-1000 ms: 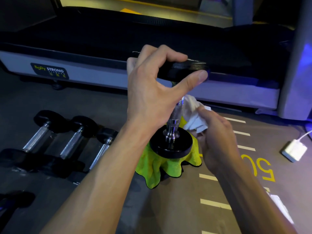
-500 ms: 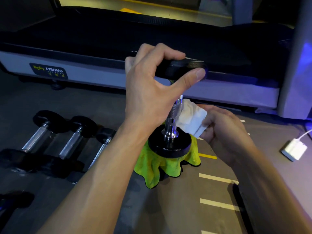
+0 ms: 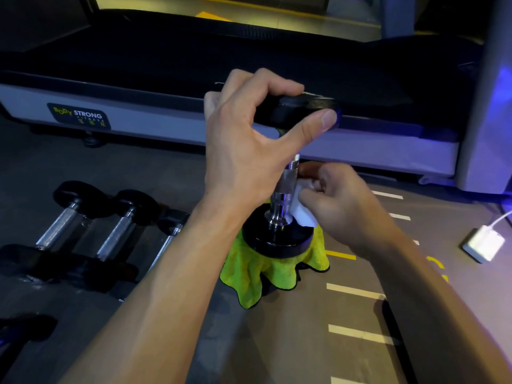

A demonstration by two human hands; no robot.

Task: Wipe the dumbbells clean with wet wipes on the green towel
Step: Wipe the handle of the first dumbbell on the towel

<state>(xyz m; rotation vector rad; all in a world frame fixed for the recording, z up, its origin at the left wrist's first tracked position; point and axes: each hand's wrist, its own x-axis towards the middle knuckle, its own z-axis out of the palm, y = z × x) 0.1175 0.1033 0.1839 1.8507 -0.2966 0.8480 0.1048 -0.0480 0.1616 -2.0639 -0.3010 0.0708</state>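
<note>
A dumbbell (image 3: 278,239) with black round heads and a chrome knurled handle stands upright on a crumpled green towel (image 3: 249,275) on the floor. My left hand (image 3: 249,145) grips its upper black head between fingers and thumb. My right hand (image 3: 343,200) pinches a folded white wet wipe (image 3: 300,213) and presses it against the lower right side of the chrome handle, just above the bottom head. Part of the wipe is hidden under my fingers.
Three more dumbbells (image 3: 116,225) lie side by side on the dark floor to the left, and another black weight (image 3: 25,328) shows at the lower left. A treadmill deck (image 3: 166,123) runs across the back. A white charger block (image 3: 483,243) with cable lies at right.
My right hand has moved left and down with the wipe, from beside the handle's middle to its lower part near the bottom head. My left hand keeps hold of the top head.
</note>
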